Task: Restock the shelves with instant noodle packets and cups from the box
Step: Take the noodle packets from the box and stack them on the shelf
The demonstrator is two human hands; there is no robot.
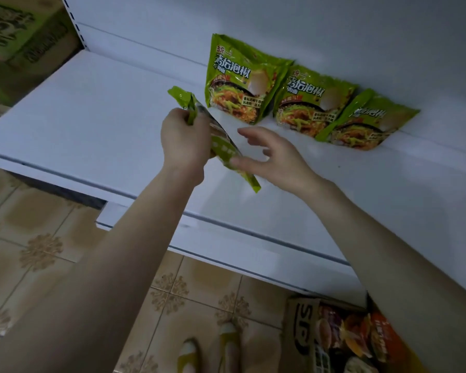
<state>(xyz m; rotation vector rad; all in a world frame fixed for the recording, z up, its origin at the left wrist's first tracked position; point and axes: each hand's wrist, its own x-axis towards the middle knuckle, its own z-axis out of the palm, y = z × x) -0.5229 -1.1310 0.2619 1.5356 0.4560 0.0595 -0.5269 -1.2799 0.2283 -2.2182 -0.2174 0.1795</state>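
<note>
My left hand (184, 142) grips a green noodle packet (221, 146) by its upper end, edge-on above the white shelf (92, 117). My right hand (273, 157) is beside it with fingers spread, its thumb touching the packet's lower part. Three matching green packets lean upright against the shelf's back wall: one (240, 82) at the left, one (310, 103) in the middle, one (369, 122) at the right, each overlapping its neighbour.
A cardboard box (299, 332) with assorted noodle packets (361, 337) sits on the tiled floor at lower right. A green carton (22, 41) stands at upper left beside the shelf. A lower shelf edge (226, 254) juts out below. My feet (213, 351) show on the floor.
</note>
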